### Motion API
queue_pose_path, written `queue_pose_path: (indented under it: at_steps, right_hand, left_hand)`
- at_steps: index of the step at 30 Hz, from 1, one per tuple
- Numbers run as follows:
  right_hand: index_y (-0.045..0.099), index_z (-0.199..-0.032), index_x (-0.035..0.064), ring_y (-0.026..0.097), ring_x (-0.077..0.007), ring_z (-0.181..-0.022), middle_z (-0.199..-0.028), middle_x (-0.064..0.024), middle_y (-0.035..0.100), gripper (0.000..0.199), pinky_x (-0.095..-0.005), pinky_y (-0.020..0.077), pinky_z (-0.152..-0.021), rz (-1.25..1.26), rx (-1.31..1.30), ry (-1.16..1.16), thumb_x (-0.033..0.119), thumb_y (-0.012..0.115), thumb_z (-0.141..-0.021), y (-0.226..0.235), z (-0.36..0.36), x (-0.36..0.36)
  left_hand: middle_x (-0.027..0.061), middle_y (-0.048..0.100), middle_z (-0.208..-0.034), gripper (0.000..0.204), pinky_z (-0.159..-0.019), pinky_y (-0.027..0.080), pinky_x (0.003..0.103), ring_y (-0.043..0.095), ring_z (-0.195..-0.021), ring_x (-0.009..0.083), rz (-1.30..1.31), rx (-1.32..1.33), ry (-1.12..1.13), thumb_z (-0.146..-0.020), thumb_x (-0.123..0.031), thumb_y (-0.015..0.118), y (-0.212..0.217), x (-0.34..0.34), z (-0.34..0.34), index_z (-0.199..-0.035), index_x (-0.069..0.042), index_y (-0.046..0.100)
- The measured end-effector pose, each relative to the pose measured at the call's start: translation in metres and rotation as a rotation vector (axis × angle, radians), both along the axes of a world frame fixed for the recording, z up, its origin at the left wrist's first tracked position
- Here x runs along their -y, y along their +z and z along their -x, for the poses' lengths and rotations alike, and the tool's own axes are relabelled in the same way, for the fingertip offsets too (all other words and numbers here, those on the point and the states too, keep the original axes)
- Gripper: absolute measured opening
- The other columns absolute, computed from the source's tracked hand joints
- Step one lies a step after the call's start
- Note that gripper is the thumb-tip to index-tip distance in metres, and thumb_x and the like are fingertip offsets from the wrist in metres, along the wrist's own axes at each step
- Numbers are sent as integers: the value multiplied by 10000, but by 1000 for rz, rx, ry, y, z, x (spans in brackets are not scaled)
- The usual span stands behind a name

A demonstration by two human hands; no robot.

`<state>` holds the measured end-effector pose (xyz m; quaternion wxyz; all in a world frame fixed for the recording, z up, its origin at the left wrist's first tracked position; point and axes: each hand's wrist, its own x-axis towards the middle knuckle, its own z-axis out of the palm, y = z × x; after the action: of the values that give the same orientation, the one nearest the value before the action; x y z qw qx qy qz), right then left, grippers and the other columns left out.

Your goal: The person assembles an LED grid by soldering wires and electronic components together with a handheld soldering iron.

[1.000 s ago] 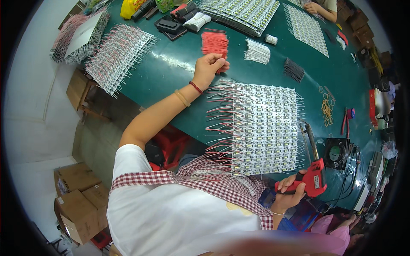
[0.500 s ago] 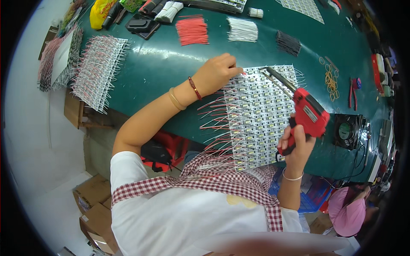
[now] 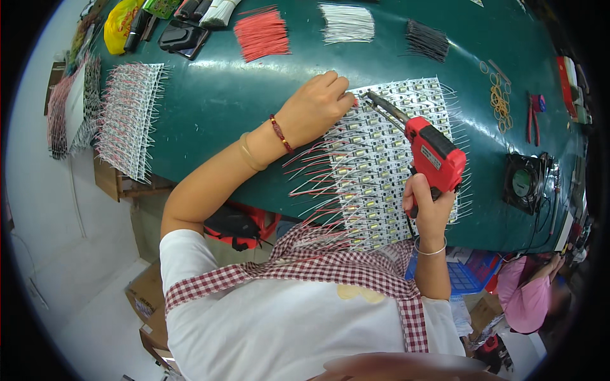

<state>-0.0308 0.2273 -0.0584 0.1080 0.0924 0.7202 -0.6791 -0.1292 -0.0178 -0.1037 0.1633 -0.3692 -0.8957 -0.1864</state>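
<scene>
My right hand (image 3: 430, 206) is wrapped round the grip of a red and black soldering gun (image 3: 437, 153). The gun's tip reaches the far left corner of a white circuit board panel (image 3: 389, 162), close by my left fingertips; I cannot tell whether it touches. My left hand (image 3: 319, 101) is closed in a pinch at that corner, where a short bit of red wire (image 3: 356, 103) shows at the fingertips. Rows of small components cover the panel. Red and white wires (image 3: 311, 181) stick out along its left side, and pale wires along its right.
Bundles of red wires (image 3: 262, 35), white wires (image 3: 348, 24) and black wires (image 3: 427, 40) lie along the far side. Wired panels (image 3: 131, 117) are at the left. Rubber bands (image 3: 499, 105), pliers (image 3: 534, 120) and a black fan (image 3: 524, 182) lie right. A person in pink (image 3: 524, 295) is beyond.
The soldering gun has moved left across the panel, bringing its tip near my left fingertips. My left hand stays pinched at the corner. The whole view has shifted slightly.
</scene>
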Motion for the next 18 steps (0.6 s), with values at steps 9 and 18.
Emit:
queue_pose_path:
  at_steps: [9, 18]
  right_hand:
    - [535, -663, 5, 475, -78, -427, -530, -25, 508, 241, -220, 371, -411, -102, -16, -12, 89, 544, -888, -3, -2, 2]
    - [505, -1103, -79, 466, -91, -436, -593, -51, 527, 277, -228, 386, -414, 14, -9, -37, 100, 547, -895, 2, -6, -4]
  left_hand:
    - [68, 488, -770, 103, -673, 467, 318, 509, -759, 214, 108, -11, 8, -716, -61, 599, 3, -6, 0, -809, -19, 613]
    - [66, 486, -781, 91, -694, 465, 320, 509, -776, 210, 125, -1, 1, -718, -64, 602, 3, -6, 0, -800, -24, 607]
